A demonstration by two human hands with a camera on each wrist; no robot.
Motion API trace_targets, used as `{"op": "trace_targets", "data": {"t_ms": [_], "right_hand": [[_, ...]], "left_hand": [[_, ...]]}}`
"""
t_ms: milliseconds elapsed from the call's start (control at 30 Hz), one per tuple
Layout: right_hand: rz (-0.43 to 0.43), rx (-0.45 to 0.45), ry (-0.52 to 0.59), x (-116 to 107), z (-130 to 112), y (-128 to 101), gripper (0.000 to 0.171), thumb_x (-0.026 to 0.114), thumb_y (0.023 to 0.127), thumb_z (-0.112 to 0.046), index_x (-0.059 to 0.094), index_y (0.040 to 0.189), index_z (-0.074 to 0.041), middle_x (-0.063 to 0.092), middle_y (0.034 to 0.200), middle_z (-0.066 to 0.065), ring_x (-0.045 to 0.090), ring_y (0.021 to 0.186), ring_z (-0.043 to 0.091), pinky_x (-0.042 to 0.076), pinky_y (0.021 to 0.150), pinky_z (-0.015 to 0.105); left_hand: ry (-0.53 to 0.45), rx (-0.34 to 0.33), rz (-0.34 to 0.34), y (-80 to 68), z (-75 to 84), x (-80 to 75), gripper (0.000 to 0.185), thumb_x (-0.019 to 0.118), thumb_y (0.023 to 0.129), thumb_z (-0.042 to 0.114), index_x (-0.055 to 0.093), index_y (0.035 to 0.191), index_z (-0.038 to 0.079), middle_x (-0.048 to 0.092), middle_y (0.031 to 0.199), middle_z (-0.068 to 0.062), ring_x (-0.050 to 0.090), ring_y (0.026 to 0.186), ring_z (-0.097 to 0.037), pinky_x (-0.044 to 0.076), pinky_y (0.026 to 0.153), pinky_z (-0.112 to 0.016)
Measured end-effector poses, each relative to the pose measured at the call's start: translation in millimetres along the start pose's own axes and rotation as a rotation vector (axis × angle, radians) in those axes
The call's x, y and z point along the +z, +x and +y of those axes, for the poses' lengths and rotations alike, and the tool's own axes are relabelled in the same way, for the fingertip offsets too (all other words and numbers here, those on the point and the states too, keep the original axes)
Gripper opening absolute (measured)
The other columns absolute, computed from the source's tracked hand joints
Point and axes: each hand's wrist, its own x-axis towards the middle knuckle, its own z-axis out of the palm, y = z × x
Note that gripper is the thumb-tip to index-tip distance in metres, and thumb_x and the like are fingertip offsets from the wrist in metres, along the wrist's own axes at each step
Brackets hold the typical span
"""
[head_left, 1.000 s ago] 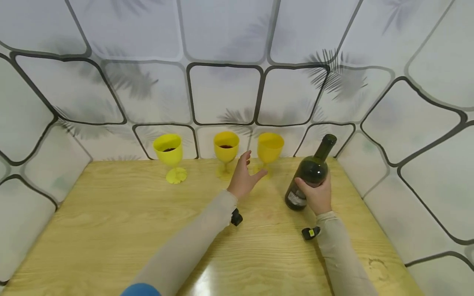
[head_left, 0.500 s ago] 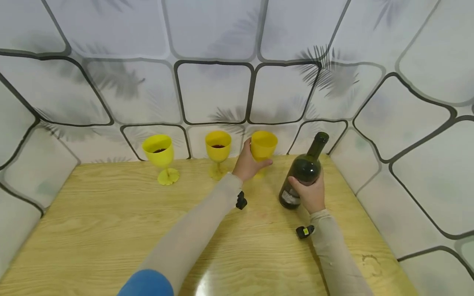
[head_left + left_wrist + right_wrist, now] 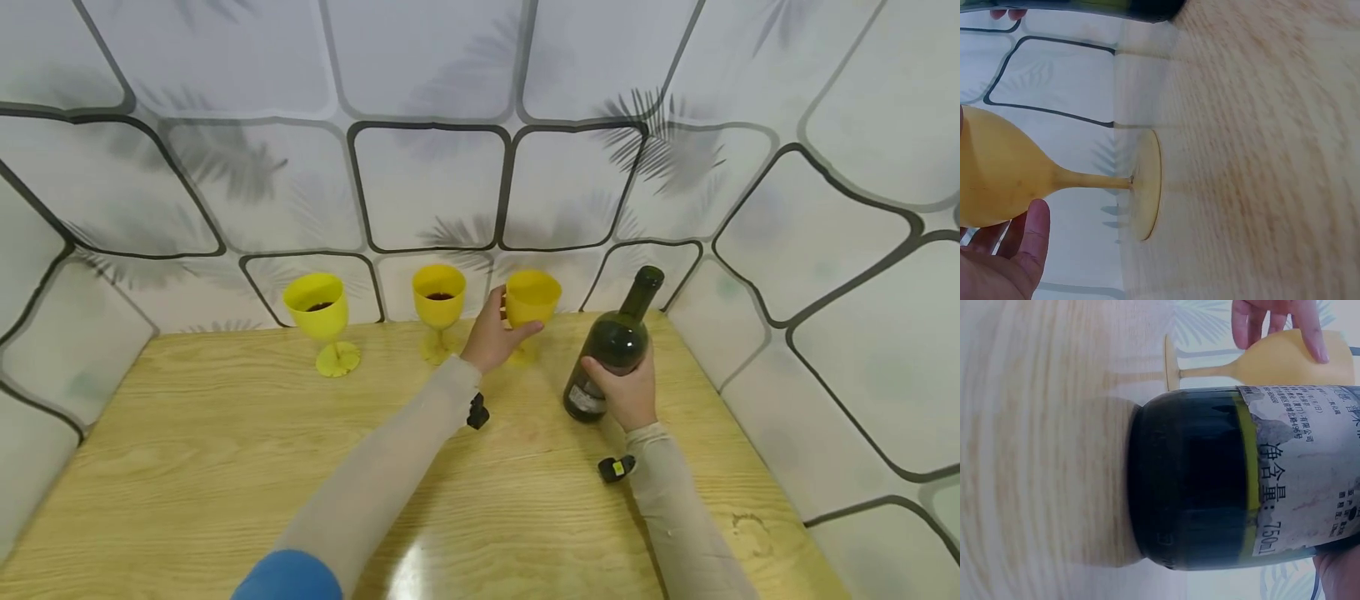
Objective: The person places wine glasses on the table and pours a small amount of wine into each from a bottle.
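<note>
Left hand (image 3: pixel 491 337) extended forward, fingers and thumb curled in a grip. Right hand (image 3: pixel 626 392) nearer, fingers wrapped closed; both forearms sleeved.

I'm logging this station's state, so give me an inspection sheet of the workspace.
Surface: wooden table, glossy; faint ring stain near right edge.
Job's things: yellow goblet standing; green wine bottle, open, standing.
Clutter: two more yellow goblets, with dark liquid.
Grips: left hand holds goblet bowl; right hand grips bottle.
Cables: nothing seen.
Surroundings: white panelled walls with leaf print.
</note>
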Motion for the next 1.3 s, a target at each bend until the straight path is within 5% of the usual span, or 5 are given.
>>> {"op": "trace_targets", "data": {"t_ms": [533,900,1100,1300], "right_hand": [[0.012,-0.004,0.009,4,2,0,0.09,0.084,0.081,0.0,0.033,0.156,-0.006,0.053,0.134,-0.003,0.052,0.12,0.01,0.038,0.108,0.03],[0.033,-0.01,0.013,0,0,-2,0.088,0.083,0.081,0.002,0.036,0.154,-0.009,0.055,0.125,-0.012,0.054,0.115,0.009,0.04,0.104,0.027],[0.043,-0.008,0.012,1,0,-4,0.088,0.083,0.081,0.002,0.036,0.155,-0.009,0.055,0.126,-0.013,0.052,0.117,0.007,0.039,0.104,0.026],[0.05,-0.008,0.028,6,1,-3,0.088,0.083,0.081,0.003,0.037,0.154,-0.009,0.055,0.125,-0.012,0.053,0.116,0.008,0.039,0.104,0.025]], "left_hand": [[0.092,-0.056,0.012,-36.4,0.1,-22.6,0.093,0.085,0.083,0.051,0.038,0.158,0.022,0.057,0.14,-0.004,0.057,0.121,-0.023,0.053,0.098,-0.042],[0.075,0.035,-0.081,-77.0,-3.6,-53.9,0.086,0.087,0.084,0.043,0.041,0.154,0.027,0.059,0.134,0.004,0.06,0.113,-0.018,0.058,0.084,-0.033],[0.071,0.018,-0.16,-105.2,-6.6,-83.5,0.086,0.086,0.086,0.042,0.038,0.157,0.034,0.06,0.137,0.007,0.067,0.1,-0.021,0.06,0.077,-0.034],[0.08,-0.012,-0.179,-131.2,-6.7,-120.0,0.081,0.086,0.085,0.045,0.042,0.152,0.035,0.06,0.135,0.011,0.064,0.105,-0.019,0.057,0.086,-0.039]]}}
